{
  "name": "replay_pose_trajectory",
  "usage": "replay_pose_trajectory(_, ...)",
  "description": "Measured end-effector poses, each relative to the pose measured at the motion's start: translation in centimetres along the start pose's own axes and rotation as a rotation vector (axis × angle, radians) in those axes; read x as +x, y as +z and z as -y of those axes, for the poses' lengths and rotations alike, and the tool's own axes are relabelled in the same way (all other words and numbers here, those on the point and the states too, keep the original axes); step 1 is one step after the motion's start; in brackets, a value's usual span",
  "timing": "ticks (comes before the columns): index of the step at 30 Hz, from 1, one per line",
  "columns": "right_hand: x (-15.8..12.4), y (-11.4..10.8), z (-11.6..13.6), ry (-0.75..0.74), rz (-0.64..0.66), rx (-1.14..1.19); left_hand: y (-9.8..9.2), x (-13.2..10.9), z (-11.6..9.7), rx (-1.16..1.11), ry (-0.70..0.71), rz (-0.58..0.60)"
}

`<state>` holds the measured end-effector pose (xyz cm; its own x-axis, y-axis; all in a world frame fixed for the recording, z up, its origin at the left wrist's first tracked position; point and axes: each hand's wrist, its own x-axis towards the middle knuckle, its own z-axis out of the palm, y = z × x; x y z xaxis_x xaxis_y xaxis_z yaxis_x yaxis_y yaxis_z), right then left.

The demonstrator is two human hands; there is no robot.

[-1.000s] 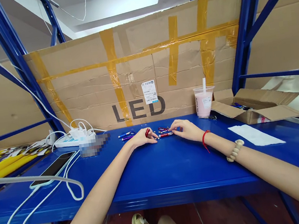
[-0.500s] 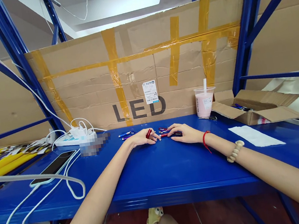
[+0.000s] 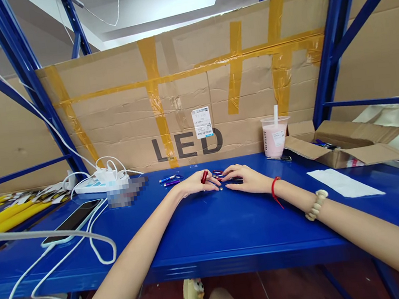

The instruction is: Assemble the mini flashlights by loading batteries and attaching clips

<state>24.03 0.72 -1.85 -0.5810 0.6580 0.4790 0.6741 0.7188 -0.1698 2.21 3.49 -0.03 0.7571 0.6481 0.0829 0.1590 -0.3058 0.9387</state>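
My left hand point(image 3: 201, 182) is bent over the blue shelf with its fingers curled, shut on a short, shiny red tube point(image 3: 204, 177) that stands tilted between them. Close beside it on the right, my right hand point(image 3: 244, 179) lies palm down, its fingers curved around a dark red tube point(image 3: 237, 180), partly hidden below them. More red pieces point(image 3: 217, 172) lie between and behind the fingertips. To the left of my left hand are a slim blue tube with a loop point(image 3: 168, 178) and a purple tube point(image 3: 171, 183). Their exact kind is too small to tell.
A pink drink cup with a straw point(image 3: 275, 139) and an open cardboard box point(image 3: 345, 142) stand at the right, behind a white paper point(image 3: 344, 182). At left lie a phone point(image 3: 71, 223), white cables and a power strip point(image 3: 88, 186). Cardboard point(image 3: 121, 115) closes off the back.
My left hand has shifted slightly right, closer to my right hand, still holding the red tube. More of the purple tube shows now. My right hand has barely moved.
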Motion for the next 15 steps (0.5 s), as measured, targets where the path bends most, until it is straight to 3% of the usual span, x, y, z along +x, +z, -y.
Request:
replay_pose_trajectory(6,0.0,0.1,1.6,-0.019,0.093,-0.001,0.2,0.2,0.4,0.164,-0.01,-0.174)
replay_pose_trajectory(15,0.1,0.3,1.0,-0.014,0.038,-0.008,1.7,0.7,0.1,0.155,-0.016,-0.148)
